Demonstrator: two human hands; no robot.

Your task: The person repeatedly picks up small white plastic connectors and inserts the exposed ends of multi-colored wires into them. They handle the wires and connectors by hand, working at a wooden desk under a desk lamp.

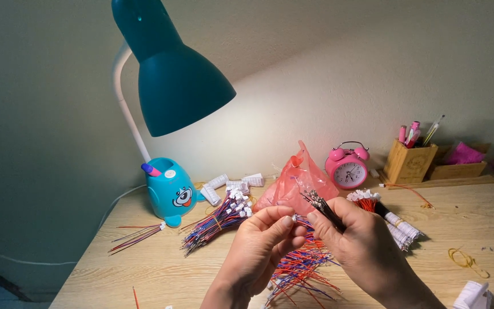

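My right hand (357,240) grips a bundle of thin black wires (321,207) whose metal tips fan out up and to the left. My left hand (261,243) pinches a small white connector (294,218) between thumb and fingers, touching the right hand's fingertips. Below both hands lies a loose pile of red and blue wires (301,272) on the wooden desk (144,269).
A teal desk lamp (172,86) with a cartoon base (170,191) stands left. Bundled wires with white connectors (218,220) lie beside it, loose wires (135,236) farther left. A pink plastic bag (295,183), pink alarm clock (347,166), wooden pen holder (410,160), another wire bundle (393,220) and rubber band (465,260) sit right.
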